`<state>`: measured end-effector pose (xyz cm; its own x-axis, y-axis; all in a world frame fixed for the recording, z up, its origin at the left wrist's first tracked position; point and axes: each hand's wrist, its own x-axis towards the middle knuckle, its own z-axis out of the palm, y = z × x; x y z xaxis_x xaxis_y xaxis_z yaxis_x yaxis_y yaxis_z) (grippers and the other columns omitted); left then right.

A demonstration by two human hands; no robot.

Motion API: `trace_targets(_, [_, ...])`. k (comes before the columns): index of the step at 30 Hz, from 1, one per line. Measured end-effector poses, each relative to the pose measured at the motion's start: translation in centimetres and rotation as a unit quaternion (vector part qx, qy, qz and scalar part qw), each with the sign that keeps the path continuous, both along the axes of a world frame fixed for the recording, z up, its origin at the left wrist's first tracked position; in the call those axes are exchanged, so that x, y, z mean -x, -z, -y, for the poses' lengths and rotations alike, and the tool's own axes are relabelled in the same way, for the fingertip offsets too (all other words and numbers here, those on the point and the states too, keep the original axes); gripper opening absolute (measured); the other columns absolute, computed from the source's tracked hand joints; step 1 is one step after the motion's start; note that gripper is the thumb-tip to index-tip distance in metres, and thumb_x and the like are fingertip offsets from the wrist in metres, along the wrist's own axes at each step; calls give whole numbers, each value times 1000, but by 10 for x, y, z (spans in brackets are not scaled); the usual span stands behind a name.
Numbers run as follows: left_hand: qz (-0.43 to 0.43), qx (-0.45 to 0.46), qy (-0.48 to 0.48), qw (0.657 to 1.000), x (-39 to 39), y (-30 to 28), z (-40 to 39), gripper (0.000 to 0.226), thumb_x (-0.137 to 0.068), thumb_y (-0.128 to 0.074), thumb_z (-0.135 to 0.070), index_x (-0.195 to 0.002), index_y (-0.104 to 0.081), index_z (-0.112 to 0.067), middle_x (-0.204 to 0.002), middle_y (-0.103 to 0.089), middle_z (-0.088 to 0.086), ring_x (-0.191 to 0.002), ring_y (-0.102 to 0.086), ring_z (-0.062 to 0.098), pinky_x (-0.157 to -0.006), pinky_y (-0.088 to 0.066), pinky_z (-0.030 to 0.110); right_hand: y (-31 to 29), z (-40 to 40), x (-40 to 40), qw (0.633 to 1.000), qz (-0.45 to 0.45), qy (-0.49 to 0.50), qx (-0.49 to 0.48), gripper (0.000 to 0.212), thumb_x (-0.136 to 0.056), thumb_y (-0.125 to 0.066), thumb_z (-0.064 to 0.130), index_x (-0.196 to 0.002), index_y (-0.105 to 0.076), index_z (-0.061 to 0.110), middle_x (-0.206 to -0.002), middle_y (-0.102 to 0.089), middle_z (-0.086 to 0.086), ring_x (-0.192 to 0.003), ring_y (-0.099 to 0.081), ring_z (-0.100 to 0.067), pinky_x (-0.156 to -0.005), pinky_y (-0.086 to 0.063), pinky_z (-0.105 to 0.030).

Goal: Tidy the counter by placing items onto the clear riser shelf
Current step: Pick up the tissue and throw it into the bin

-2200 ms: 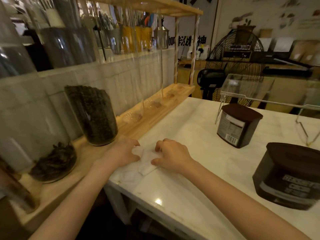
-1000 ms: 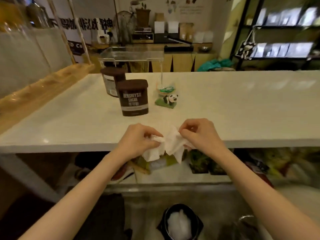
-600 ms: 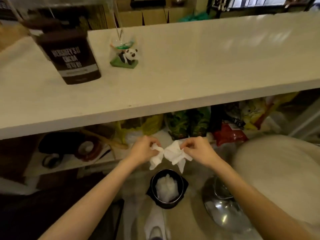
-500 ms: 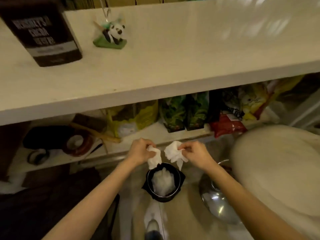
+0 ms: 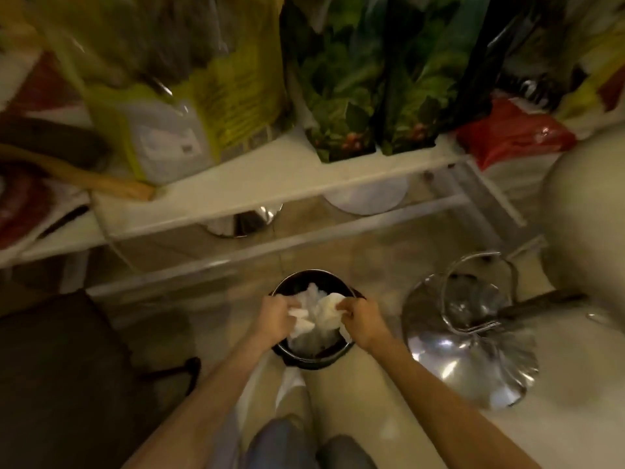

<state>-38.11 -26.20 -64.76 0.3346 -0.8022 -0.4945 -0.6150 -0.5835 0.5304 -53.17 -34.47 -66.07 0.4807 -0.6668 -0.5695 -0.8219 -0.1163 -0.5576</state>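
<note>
I look down at a small black bin (image 5: pixel 306 360) on the floor, holding crumpled white paper. Both hands hover over its mouth. My left hand (image 5: pixel 275 318) pinches one piece of white tissue (image 5: pixel 299 321). My right hand (image 5: pixel 362 319) pinches another white piece (image 5: pixel 329 308). The two pieces hang just above the paper inside the bin. The counter, the cocoa tubs and the clear riser shelf are out of view.
A white lower shelf (image 5: pixel 257 201) runs above the bin, carrying yellow-green bags (image 5: pixel 189 96), green leaf-print bags (image 5: pixel 375 79) and a red bag (image 5: pixel 514 133). A chrome stool base (image 5: pixel 473 336) stands right of the bin. A dark seat (image 5: pixel 57 377) is at left.
My view dropped from the counter to the floor. Both hands carried the torn tissue off the counter edge and down to the mouth of the black bin.
</note>
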Motion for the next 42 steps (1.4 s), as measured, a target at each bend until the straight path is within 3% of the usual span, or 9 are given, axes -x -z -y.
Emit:
trace_targets(6, [18,-30,29,999,-8,106,10,28,-84,-52,-8,-108,-67,-15,-108,-69,14,-102,-63,30,-88,-52,40,101,4,-20,995,-61,-73,28,43,-93,-39,13,-136,-41,15,-136,-48,-20,-115,-53,-37,-95,-46,-39])
trace_targets(9, [49,-52,58,996,-7,130,15,34,-87,-47,-9,-118,-60,-14,-115,-65,18,-106,-60,32,-88,-51,38,128,7,-28,987,-100,-108,55,44,-93,-37,10,-138,-35,11,-130,-53,-21,-111,-56,-37,-88,-47,-41])
trace_targets(13, [76,-82,76,991,-6,137,18,44,-89,-47,-15,-133,-45,-16,-123,-59,18,-111,-57,32,-90,-50,38,133,11,-34,987,-102,-106,58,49,-92,-40,12,-140,-29,10,-130,-54,-21,-111,-57,-37,-87,-48,-42])
trace_targets(17, [59,-90,59,992,-11,107,18,48,-85,-55,-21,-131,-44,-12,-116,-63,17,-106,-60,31,-90,-51,41,95,17,-31,990,-84,-94,70,45,-92,-45,16,-135,-35,10,-125,-58,-19,-109,-58,-37,-83,-49,-41])
trace_targets(22, [38,-85,78,993,-13,8,20,57,-85,-57,-24,-136,-38,-6,-123,-60,18,-113,-57,30,-94,-48,37,-3,19,-25,989,-33,-118,81,38,-89,-51,23,-123,-46,8,-105,-66,-19,-98,-62,-35,-80,-53,-43])
trace_targets(28, [16,-55,98,994,-8,-155,9,47,-83,-59,-35,-119,-52,-6,-117,-62,15,-105,-59,27,-86,-48,36,-169,10,-21,982,-14,-168,89,33,-85,-57,28,-113,-55,10,-107,-65,-13,-100,-61,-30,-79,-49,-38])
trace_targets(31, [39,-60,130,989,-1,-247,3,51,-84,-58,-33,-127,-46,-8,-127,-56,12,-116,-53,27,-88,-43,29,-255,3,-17,975,-9,-195,101,35,-83,-58,30,-112,-54,11,-112,-64,-13,-103,-60,-30,-83,-50,-40])
trace_targets(34, [79,-48,149,985,3,-333,-10,61,-83,-58,-36,-136,-39,-10,-137,-51,12,-122,-49,27,-96,-41,30,-338,-4,-16,965,-21,-236,114,46,-83,-57,29,-125,-48,11,-122,-59,-15,-109,-57,-32,-89,-50,-41])
trace_targets(42, [149,38,150,977,2,-528,-51,55,-84,-55,-41,-133,-43,-18,-130,-57,7,-113,-56,21,-94,-48,35,-522,-20,-26,941,28,-291,174,47,-82,-61,34,-122,-52,12,-117,-61,-9,-103,-59,-26,-90,-51,-43])
